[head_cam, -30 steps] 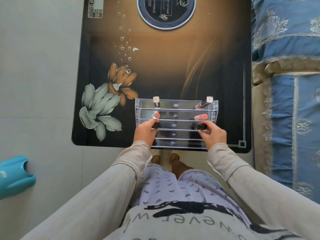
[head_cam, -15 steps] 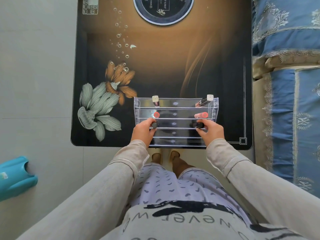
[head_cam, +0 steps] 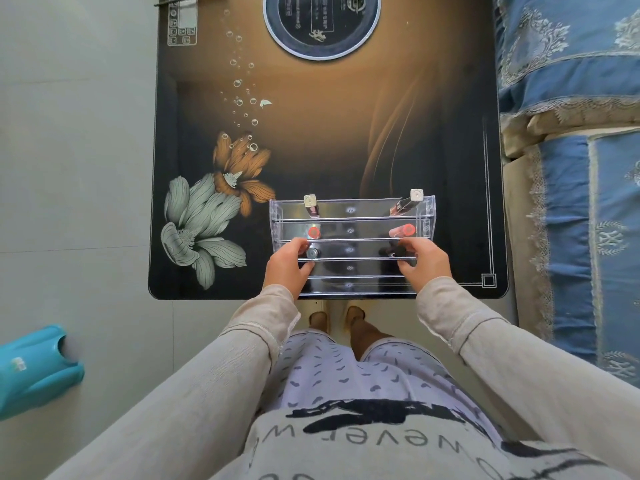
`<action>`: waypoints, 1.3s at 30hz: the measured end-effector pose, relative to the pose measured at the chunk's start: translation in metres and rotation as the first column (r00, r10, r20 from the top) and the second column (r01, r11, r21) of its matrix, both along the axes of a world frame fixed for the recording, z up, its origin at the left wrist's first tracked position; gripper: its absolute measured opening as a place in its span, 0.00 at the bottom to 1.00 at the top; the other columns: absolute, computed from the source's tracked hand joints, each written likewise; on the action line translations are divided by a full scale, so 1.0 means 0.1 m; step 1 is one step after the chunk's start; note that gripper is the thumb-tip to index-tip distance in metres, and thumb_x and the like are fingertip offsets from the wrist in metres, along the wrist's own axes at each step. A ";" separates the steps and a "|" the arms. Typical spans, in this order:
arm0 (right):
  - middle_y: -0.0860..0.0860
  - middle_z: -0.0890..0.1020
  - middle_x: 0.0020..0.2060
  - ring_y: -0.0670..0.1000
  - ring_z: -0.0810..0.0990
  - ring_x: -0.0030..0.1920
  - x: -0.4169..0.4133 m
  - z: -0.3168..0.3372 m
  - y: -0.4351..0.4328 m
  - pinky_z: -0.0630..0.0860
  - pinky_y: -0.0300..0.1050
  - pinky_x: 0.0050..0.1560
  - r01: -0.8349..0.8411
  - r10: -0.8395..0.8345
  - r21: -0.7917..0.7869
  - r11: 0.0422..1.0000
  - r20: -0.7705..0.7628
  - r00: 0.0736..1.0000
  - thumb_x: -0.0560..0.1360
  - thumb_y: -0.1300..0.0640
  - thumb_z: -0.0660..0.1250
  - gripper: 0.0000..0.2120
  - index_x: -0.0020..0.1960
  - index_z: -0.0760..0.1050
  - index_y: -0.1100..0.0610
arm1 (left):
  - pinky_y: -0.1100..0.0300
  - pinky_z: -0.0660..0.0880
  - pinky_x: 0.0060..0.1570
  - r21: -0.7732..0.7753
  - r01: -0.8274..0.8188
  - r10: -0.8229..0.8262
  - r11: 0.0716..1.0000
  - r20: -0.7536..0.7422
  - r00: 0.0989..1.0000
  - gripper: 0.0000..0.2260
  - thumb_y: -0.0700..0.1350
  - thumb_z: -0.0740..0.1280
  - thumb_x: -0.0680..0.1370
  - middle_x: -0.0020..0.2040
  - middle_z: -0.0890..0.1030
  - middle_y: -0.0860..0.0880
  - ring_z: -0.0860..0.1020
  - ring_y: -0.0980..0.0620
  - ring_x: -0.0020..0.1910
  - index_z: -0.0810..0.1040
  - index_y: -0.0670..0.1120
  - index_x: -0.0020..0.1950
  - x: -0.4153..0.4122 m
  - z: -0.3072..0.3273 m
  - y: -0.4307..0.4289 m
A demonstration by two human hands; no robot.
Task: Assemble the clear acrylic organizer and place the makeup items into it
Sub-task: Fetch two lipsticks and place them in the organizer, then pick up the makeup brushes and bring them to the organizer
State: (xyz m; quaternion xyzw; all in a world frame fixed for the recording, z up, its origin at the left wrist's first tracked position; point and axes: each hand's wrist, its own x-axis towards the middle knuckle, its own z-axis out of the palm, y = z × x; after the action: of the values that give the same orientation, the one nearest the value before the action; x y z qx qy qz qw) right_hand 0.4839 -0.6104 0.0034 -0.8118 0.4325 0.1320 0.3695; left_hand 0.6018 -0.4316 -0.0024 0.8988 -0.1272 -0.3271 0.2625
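The clear acrylic organizer, with stepped rows, stands at the table's front edge. Two white-capped lip gloss tubes lean in its back row. A red-topped lipstick and a coral tube sit in the second row. In the third row are a dark lipstick with a grey top and a dark tube. My left hand pinches the grey-topped lipstick between thumb and forefinger. My right hand holds the dark tube at the row's right end. The two front rows hold nothing.
The glossy dark table has a flower print and a round inset plate at the back. A blue patterned sofa runs along the right. A teal plastic object lies on the tiled floor at left.
Both hands have stayed at the third row with the dark items. The view has shifted slightly; the organizer has not visibly moved on the table.
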 end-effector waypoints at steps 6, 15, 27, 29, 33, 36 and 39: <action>0.59 0.79 0.57 0.58 0.78 0.58 -0.27 0.07 0.03 0.73 0.48 0.61 0.076 -0.076 -0.039 0.996 -0.014 0.997 0.72 0.67 0.68 0.17 0.60 0.74 0.63 | 0.60 0.73 0.51 0.050 0.002 -0.006 0.999 0.087 0.996 0.12 0.39 0.70 0.72 0.51 0.82 0.43 0.80 0.46 0.51 0.76 0.41 0.55 -0.02 0.03 0.30; 0.60 0.82 0.53 0.57 0.80 0.52 -0.91 -0.05 0.29 0.73 0.45 0.57 0.248 -0.219 0.108 0.963 -0.230 0.948 0.73 0.67 0.65 0.14 0.59 0.75 0.63 | 0.61 0.68 0.42 0.301 0.151 -0.102 0.942 -0.172 0.980 0.06 0.41 0.61 0.77 0.41 0.79 0.45 0.73 0.50 0.41 0.75 0.47 0.41 -0.18 -0.01 0.99; 0.61 0.81 0.48 0.53 0.75 0.44 -1.10 -0.17 0.61 0.74 0.45 0.50 0.318 -0.228 0.194 0.928 -0.379 0.897 0.75 0.66 0.64 0.10 0.55 0.77 0.66 | 0.63 0.69 0.43 0.375 0.204 -0.052 0.905 -0.376 0.925 0.07 0.41 0.61 0.77 0.43 0.80 0.46 0.77 0.47 0.46 0.79 0.47 0.44 -0.22 -0.10 1.40; 0.61 0.81 0.52 0.54 0.75 0.47 -1.06 -0.18 0.64 0.73 0.46 0.57 0.287 -0.193 0.200 0.937 -0.389 0.901 0.74 0.65 0.65 0.10 0.55 0.77 0.65 | 0.64 0.68 0.43 0.346 0.130 -0.004 0.929 -0.342 0.940 0.08 0.39 0.61 0.77 0.40 0.79 0.46 0.74 0.49 0.42 0.80 0.43 0.47 -0.19 -0.10 1.42; 0.62 0.81 0.47 0.56 0.76 0.43 -1.00 -0.21 0.57 0.72 0.45 0.49 0.233 -0.129 0.220 0.947 -0.403 0.906 0.74 0.67 0.64 0.09 0.53 0.78 0.67 | 0.62 0.68 0.44 0.317 -0.040 0.131 0.948 -0.271 0.954 0.09 0.38 0.60 0.77 0.39 0.77 0.45 0.73 0.49 0.42 0.79 0.42 0.51 -0.21 -0.04 1.49; 0.60 0.77 0.39 0.55 0.74 0.36 -0.91 -0.25 0.43 0.73 0.43 0.39 0.105 0.010 0.267 0.958 -0.395 0.918 0.74 0.70 0.62 0.09 0.53 0.76 0.71 | 0.57 0.74 0.51 0.311 -0.179 0.263 0.933 -0.253 0.931 0.09 0.39 0.61 0.76 0.50 0.82 0.40 0.79 0.44 0.48 0.79 0.42 0.51 -0.33 -0.02 1.59; 0.59 0.78 0.37 0.56 0.77 0.40 -0.77 -0.24 0.26 0.74 0.46 0.45 -0.079 0.183 0.262 0.962 -0.404 0.896 0.74 0.69 0.63 0.07 0.49 0.77 0.67 | 0.56 0.75 0.52 0.336 -0.381 0.467 0.861 -0.230 0.854 0.09 0.38 0.62 0.75 0.52 0.83 0.40 0.80 0.42 0.52 0.80 0.40 0.51 -0.69 0.00 1.71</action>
State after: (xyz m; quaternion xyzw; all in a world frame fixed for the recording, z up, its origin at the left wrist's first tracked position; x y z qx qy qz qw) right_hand 0.4070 -0.5848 -0.0206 -0.7405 0.4273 0.3812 0.3518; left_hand 0.5331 -0.2601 -0.0021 0.8712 0.1651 -0.4088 0.2161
